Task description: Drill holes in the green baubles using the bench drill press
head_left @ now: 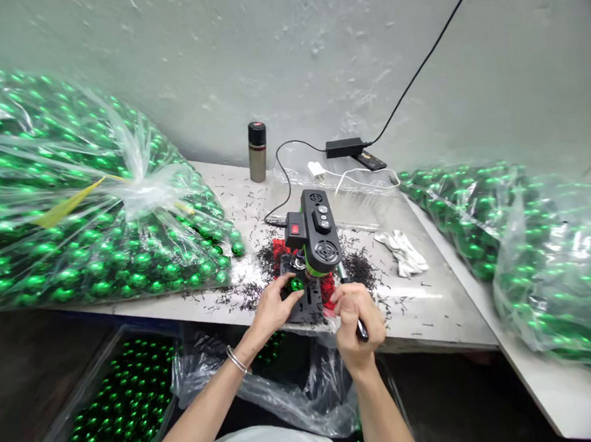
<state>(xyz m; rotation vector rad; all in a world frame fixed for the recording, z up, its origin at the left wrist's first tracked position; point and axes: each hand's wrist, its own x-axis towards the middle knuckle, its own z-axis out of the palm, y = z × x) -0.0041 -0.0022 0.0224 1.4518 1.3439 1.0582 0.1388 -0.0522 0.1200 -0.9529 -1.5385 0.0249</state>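
Note:
A small shiny green ball (296,284) is pinched between the thumb and fingers of my left hand (273,309), at the slotted metal base (308,307) of a small black machine (320,229). The machine's body stands above the base and carries two round vents, buttons and a red switch (295,229). My right hand (359,320) is wrapped round a black-ended handle (362,330), whose metal rod runs up beside the machine. Red material (328,291) shows on both sides of the base. Small black bits (356,267) lie scattered round it.
A big clear bag of green balls (102,259) fills the left of the table; more bags (553,265) lie at the right. Below is a bin of green balls (121,398). A bottle (257,153), power adapter (345,147), cables and white gloves (405,253) are on the table.

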